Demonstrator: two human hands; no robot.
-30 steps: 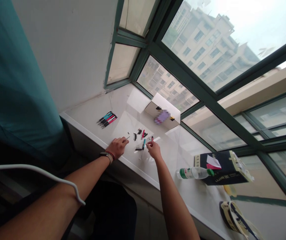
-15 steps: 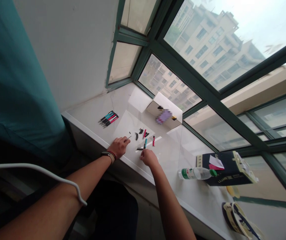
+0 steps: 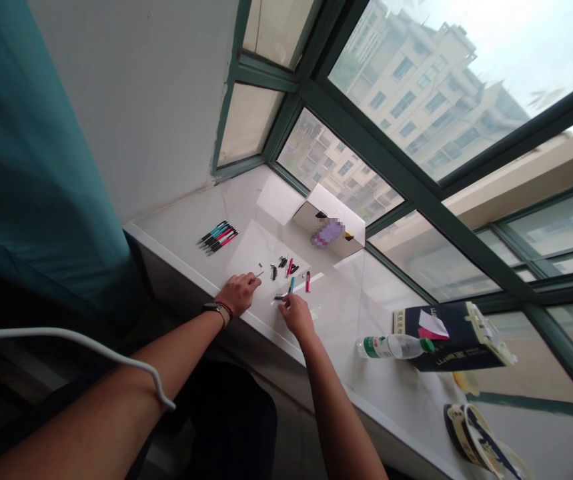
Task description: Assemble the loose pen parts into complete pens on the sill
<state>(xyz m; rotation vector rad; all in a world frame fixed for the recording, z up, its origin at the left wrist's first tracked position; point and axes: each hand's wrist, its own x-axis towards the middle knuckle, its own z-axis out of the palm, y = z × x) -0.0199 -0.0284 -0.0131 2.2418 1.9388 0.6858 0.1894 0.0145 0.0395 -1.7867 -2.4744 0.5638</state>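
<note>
Well, around the teal barrel (image 3: 292, 283): left hand (image 3: 237, 295) pinching a slim rod (image 3: 259, 275), right hand (image 3: 298, 316) curled, can't tell its hold, black parts (image 3: 273, 271) beyond.

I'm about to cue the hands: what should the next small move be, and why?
Probably have the right hand pinch the slim black cylindrical pen part: its fingertips are right beside it, though contact is unclear, while the left hand is occupied holding a thin rod-like piece.
</note>
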